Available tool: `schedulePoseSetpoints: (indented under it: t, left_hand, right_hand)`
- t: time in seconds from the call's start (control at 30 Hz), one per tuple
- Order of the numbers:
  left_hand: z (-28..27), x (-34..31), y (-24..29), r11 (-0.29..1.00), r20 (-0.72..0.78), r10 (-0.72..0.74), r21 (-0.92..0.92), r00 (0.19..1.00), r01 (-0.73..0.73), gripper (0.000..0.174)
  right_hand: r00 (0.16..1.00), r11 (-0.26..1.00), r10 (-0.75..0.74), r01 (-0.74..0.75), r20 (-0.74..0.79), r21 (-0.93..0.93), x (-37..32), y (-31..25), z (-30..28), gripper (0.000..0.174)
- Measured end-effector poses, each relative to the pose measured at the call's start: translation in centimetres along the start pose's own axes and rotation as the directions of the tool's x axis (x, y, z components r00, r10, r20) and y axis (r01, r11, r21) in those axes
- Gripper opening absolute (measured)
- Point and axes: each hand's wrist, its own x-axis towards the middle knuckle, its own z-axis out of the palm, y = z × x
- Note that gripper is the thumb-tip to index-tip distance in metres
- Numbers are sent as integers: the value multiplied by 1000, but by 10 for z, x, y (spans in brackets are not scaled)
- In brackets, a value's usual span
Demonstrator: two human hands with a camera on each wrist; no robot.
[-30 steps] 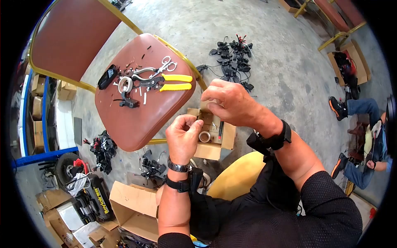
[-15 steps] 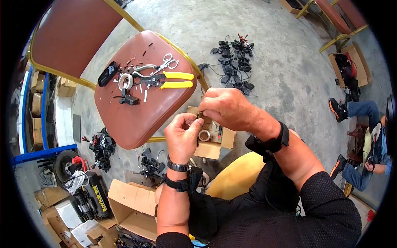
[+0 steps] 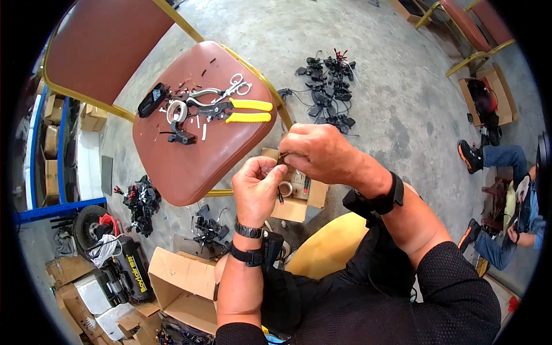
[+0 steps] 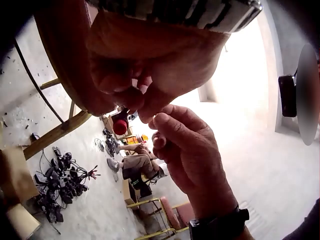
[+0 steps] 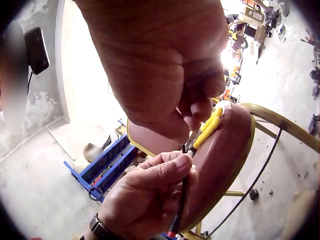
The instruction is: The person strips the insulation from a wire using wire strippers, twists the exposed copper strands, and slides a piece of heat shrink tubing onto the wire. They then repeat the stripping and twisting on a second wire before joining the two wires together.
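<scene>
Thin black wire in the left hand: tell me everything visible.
The black wire looks slim and plastic-coated, with a thicker dark section and a red part at its lower end. The left hand pinches it. In the right wrist view it runs near upright, its tip poking above the thumb. The right hand is close to that tip; contact is unclear.

Head view: free lane across open floor [image 3: 402,109], upper right, past right hand [image 3: 319,150]. Chair [image 3: 187,167] obstructs upper left, near left hand [image 3: 255,188]; carton [image 3: 290,211] at centre, black parts [image 3: 321,98] above it.
</scene>
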Motion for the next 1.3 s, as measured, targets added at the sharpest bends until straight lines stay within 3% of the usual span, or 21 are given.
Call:
schedulePoseSetpoints:
  t: [0.27, 0.47, 0.57, 0.7, 0.77, 0.87, 0.97, 1.07, 1.17, 1.3]
  left_hand:
    - [1, -1, 2, 999, -14, -21, -40, 1000, 20, 15]
    - [0, -2, 9, 984, 127, -67, -154, 990, 86, 16]
    - [-1, -2, 8, 992, 140, 1, -123, 990, 16, 13]
    - [-5, 1, 3, 953, 173, 254, 121, 952, -277, 13]
    - [-7, 4, 9, 828, 250, 410, 301, 877, -473, 13]
    - [-8, 8, 10, 617, 335, 529, 479, 780, -624, 18]
    - [-4, 6, 18, 495, 397, 501, 597, 769, -631, 19]
    - [1, 3, 18, 471, 390, 429, 673, 814, -571, 12]
    - [3, 1, 10, 515, 329, 380, 701, 864, -493, 12]
    - [2, 2, -1, 801, 149, 247, 524, 958, -288, 9]
  right_hand:
    - [1000, 999, 15, -14, 28, -35, 1, 1, -1, 10]
    - [999, 991, 51, -50, -6, 122, 0, 3, 1, 10]
    - [997, 980, 69, -71, 16, 186, 1, 1, -5, 10]
    - [980, 927, 121, -168, 157, 335, -1, 4, -11, 9]
    - [958, 906, 151, -232, 243, 354, -1, 3, -17, 9]
    - [934, 920, 156, -256, 322, 297, -2, 4, -20, 9]
    - [933, 965, 119, -190, 340, 183, -3, 8, -16, 10]
    - [932, 994, 97, -108, 350, 12, -4, 5, -13, 8]
    - [967, 994, 24, 4, 254, -108, -6, 3, -3, 9]
    - [986, 980, -72, 99, 153, -173, -1, -4, 0, 5]
